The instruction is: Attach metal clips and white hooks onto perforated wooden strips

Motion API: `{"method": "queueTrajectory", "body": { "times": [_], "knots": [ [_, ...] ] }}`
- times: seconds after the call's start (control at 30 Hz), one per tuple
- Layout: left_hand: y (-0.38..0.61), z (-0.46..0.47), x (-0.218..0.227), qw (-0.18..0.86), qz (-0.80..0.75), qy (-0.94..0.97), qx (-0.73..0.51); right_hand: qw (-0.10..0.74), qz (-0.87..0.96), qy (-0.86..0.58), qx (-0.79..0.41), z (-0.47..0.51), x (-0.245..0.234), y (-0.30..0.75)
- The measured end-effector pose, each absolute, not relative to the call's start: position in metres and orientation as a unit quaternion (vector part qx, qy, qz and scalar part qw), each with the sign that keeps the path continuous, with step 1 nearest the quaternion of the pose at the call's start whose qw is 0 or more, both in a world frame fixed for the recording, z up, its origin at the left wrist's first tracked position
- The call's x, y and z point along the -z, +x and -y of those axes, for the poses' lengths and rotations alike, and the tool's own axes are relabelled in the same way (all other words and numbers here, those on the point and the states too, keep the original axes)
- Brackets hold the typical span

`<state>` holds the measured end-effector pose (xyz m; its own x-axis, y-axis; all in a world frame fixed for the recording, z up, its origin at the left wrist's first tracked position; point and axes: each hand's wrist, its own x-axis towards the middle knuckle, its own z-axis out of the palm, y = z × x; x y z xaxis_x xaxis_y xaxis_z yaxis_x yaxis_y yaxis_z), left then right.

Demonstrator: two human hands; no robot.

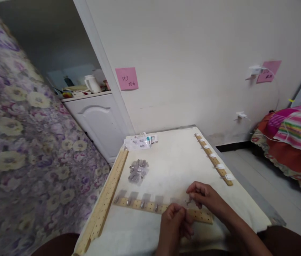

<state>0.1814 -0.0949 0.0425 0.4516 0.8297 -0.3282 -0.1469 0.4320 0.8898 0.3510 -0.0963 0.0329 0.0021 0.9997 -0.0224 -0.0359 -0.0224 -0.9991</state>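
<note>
A light wooden strip with rows of holes (198,215) lies across the near part of the table, partly hidden by my hands. Several clear plastic squares with small metal hooks (143,203) are set along its left part. Over the strip's right part, my right hand (204,195) pinches a small metal piece (188,202), blurred, between thumb and fingers. My left hand (175,221) is just below and left of it, in front of the strip, its fingers pressed together; what they hold, if anything, is hidden. Farther back lies a loose pile of similar clear squares with hooks (138,171).
Long wooden strips with holes (109,193) run along the table's left edge. Another strip with white pieces (216,161) lies near the right edge. Flat packets (140,143) sit at the back left corner. A flowered curtain (33,149) hangs at left; a wall stands behind.
</note>
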Motion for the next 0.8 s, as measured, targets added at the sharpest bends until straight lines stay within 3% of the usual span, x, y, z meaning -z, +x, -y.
{"method": "queueTrajectory", "body": {
  "times": [0.27, 0.6, 0.8],
  "knots": [
    [0.187, 0.115, -0.016, 0.751, -0.399, 0.487, -0.2, 0.462, 0.492, -0.525, -0.519, 0.098, -0.029, 0.366],
    [0.173, 0.119, 0.01, 0.632, -0.42, 0.624, -0.185, 0.408, 0.547, -0.569, -0.458, 0.095, -0.018, 0.366],
    [0.168, 0.117, -0.003, 0.551, -0.412, 0.707, -0.162, 0.421, 0.591, -0.58, -0.371, 0.105, -0.039, 0.361]
  ]
}}
